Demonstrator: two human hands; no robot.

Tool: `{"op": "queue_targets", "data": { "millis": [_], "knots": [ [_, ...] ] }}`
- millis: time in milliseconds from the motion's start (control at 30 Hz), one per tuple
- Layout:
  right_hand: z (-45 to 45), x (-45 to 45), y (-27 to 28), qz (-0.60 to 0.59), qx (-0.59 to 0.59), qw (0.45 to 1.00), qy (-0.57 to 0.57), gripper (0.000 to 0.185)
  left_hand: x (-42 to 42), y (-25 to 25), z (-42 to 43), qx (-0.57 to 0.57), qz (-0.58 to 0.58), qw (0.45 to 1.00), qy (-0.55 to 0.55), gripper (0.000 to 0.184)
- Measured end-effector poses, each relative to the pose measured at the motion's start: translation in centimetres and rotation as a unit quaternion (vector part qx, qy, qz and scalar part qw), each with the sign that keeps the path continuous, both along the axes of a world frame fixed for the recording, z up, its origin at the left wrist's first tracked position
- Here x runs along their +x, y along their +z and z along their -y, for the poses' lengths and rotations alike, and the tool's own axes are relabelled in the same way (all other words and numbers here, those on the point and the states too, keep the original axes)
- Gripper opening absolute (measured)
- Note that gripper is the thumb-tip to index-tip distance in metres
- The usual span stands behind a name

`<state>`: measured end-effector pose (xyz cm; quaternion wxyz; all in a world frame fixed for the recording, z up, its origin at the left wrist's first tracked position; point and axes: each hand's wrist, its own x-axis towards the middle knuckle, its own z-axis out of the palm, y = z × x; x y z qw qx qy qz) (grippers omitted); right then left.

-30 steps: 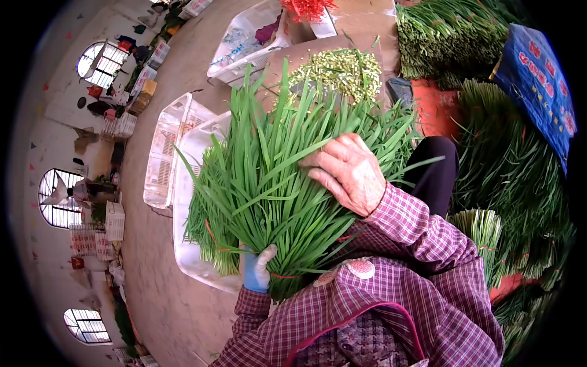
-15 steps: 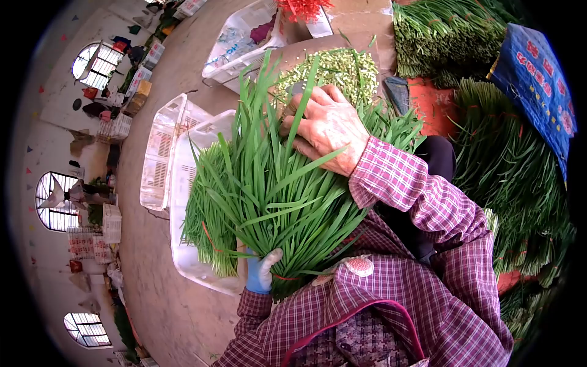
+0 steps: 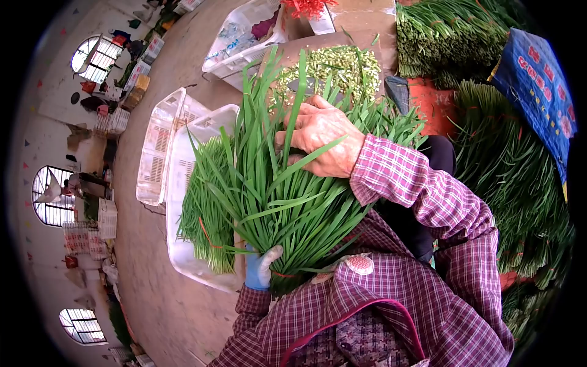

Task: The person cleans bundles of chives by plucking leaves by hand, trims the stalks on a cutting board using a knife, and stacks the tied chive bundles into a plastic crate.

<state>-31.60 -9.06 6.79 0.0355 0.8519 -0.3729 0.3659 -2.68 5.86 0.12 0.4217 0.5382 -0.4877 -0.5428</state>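
Note:
My left hand [image 3: 259, 270], in a blue and grey glove, grips a large bundle of garlic chives [image 3: 293, 205] near its lower end, beside a red band. Only the thumb side shows; leaves hide the other fingers. My bare right hand [image 3: 324, 139] lies at the upper part of the same bundle. Its fingers are curled in among the long flat leaves, and the tips are partly hidden. Just left of the bundle, tied chives [image 3: 208, 208] with a red band sit in a white plastic crate [image 3: 183, 260].
Chopped pale stem ends [image 3: 358, 67] lie beyond the bundle. Another white crate [image 3: 235, 64] holds plastic bags, with red ties [image 3: 306, 7] nearby. Stacked chives [image 3: 452, 40] and more bunches [image 3: 507, 171] stand at right under a blue printed sack [image 3: 538, 85].
My right hand has shifted slightly down the leaves, its fingers a little more spread. The left hand keeps its hold on the bundle. The view has moved slightly.

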Motion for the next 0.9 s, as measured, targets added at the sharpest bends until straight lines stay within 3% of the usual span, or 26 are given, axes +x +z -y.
{"op": "queue_targets", "data": {
  "millis": [200, 267, 400, 467, 533, 600, 733, 867, 900],
  "knots": [
    [-0.4, 0.9, 0.0, -0.002, 0.007, 1.0, 0.025, 0.032, 0.9, -1.1, -0.1, 0.027, -0.018, 0.999, 0.002, 0.033],
    [-0.6, 1.3, 0.0, -0.004, 0.01, 1.0, 0.022, 0.028, 2.1, -2.6, 0.3, 0.0, -0.024, 1.0, 0.012, 0.047],
    [-0.9, 2.3, 0.0, -0.016, 0.01, 0.999, 0.038, 0.024, 1.0, -0.9, -0.3, 0.034, -0.021, 0.999, -0.029, 0.036],
    [-1.2, 2.6, 0.0, -0.024, -0.001, 0.998, 0.051, 0.019, 0.4, -0.7, -0.1, 0.044, -0.012, 0.999, 0.014, 0.044],
    [-1.6, 2.7, 0.1, -0.019, 0.03, 0.996, 0.08, 0.031, 0.4, -0.6, -0.3, 0.046, -0.003, 0.999, 0.013, 0.042],
    [-1.7, 3.1, -0.4, -0.013, 0.007, 0.998, 0.069, 0.028, 0.3, -0.5, -0.2, 0.048, 0.006, 0.999, 0.014, 0.04],
    [-2.4, 3.9, -1.3, 0.066, -0.048, 0.997, 0.01, 0.027, -0.4, 0.2, 0.1, 0.039, 0.004, 0.999, 0.008, 0.031],
    [-0.1, -0.6, 0.4, 0.259, -0.007, 0.954, -0.15, 0.014, -0.9, 0.6, 0.1, -0.001, 0.041, 0.999, 0.033, 0.031],
    [0.1, -2.7, 1.1, 0.245, -0.031, 0.951, -0.187, 0.012, -0.1, 0.0, 0.0, 0.002, 0.014, 1.0, 0.024, 0.033]
  ]
}}
